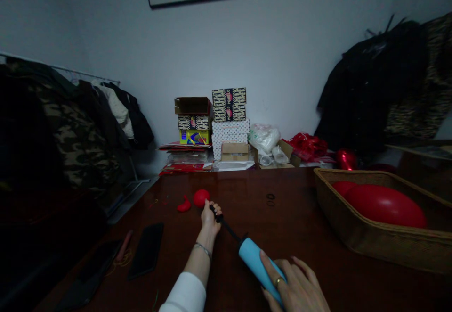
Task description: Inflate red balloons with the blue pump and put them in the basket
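Observation:
Near the middle of the table, my left hand [211, 215] is closed round the black end of a blue hand pump [259, 265]. A small, round red balloon [201, 198] sits at the fingertips of that hand. The pump's black rod runs down to its blue barrel at the lower right. My right hand [294, 281], with a ring on one finger, is wrapped round the barrel. A limp red balloon [184, 204] lies just left of the round one.
A wicker basket [384, 243] with large red balloons stands at the right. Two dark flat objects [146, 250] and a reddish stick lie at the left. Black rings [270, 200] lie right of centre. Boxes [229, 133] and bags line the wall.

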### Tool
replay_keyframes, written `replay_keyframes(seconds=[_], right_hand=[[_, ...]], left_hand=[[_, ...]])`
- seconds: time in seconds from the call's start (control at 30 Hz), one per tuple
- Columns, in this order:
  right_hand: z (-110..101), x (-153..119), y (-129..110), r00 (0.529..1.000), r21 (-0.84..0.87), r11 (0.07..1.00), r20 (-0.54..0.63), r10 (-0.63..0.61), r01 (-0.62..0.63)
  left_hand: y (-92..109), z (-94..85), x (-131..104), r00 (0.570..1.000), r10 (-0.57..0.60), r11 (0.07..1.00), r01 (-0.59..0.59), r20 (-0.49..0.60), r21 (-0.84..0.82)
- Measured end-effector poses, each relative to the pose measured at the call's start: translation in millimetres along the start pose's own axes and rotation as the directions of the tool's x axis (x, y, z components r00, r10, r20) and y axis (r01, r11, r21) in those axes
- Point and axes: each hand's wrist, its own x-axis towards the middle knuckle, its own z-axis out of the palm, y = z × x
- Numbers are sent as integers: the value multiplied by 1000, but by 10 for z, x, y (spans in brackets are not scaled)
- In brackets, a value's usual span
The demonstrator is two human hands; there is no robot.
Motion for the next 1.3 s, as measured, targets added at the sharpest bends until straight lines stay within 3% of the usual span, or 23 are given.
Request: replay_keyframes(seconds=[0.2, 0.37, 0.67, 0.97, 1.13, 1.3], right_hand=[[31, 148, -82, 998, 20, 998, 21, 67, -67], [82, 365, -206, 977, 17, 981, 98, 191, -194], [118, 648, -280, 930, -21, 963, 255, 265, -269], [149, 390, -250, 967, 14, 979, 162, 197, -202], [102, 116, -107, 995, -6, 996, 52, 85, -85], [10, -9, 1, 999, -31, 999, 36, -27, 28]], left_hand=[[-97, 50, -99, 999, -22, 1000, 22, 33, -15], [-188, 100, -195, 999, -28, 1000, 28, 37, 8], [-279, 96, -234, 999, -35, 997, 33, 39, 67], [-221, 45, -147, 1000, -13, 996, 12, 11, 91], [-73, 3, -53, 1000, 1, 996, -1, -1, 88], [49, -25, 40, 1000, 25, 996, -24, -7, 85]])
